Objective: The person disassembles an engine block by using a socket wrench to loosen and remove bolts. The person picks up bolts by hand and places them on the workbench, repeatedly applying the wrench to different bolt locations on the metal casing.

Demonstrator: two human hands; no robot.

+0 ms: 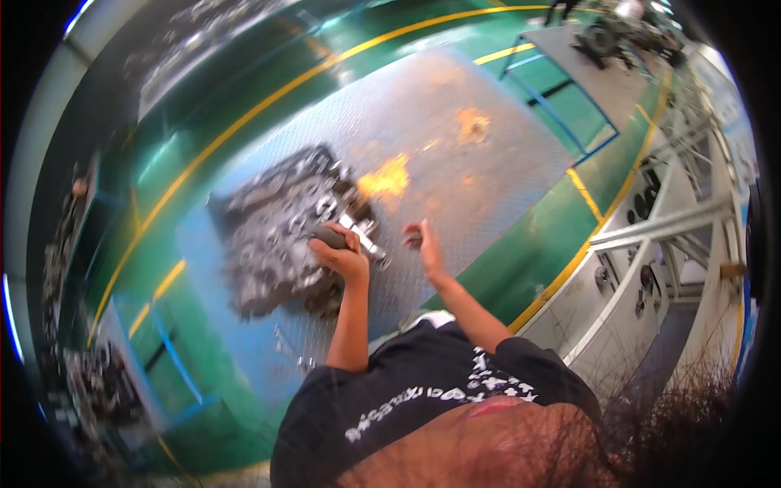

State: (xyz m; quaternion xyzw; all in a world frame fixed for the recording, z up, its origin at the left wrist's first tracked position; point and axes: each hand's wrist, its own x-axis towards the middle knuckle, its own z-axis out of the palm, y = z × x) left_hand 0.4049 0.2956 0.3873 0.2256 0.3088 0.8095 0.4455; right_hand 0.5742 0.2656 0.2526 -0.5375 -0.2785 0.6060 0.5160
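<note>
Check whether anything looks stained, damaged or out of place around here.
Yes: yellow-orange patches mark the metal platform, the brightest just right of the engine block. They look odd against the mostly grey-blue surface, but I can't tell whether they're spills, rust or worn paint.

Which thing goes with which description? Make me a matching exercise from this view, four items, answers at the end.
1. engine block
2. left hand
3. right hand
4. floor

A. empty of contact with the engine block, off to its right
B. green, marked with yellow lines
C. grey, resting on a blue-grey patterned surface
D. curled around a dark object

Pairs: 1-C, 2-D, 3-A, 4-B
</note>
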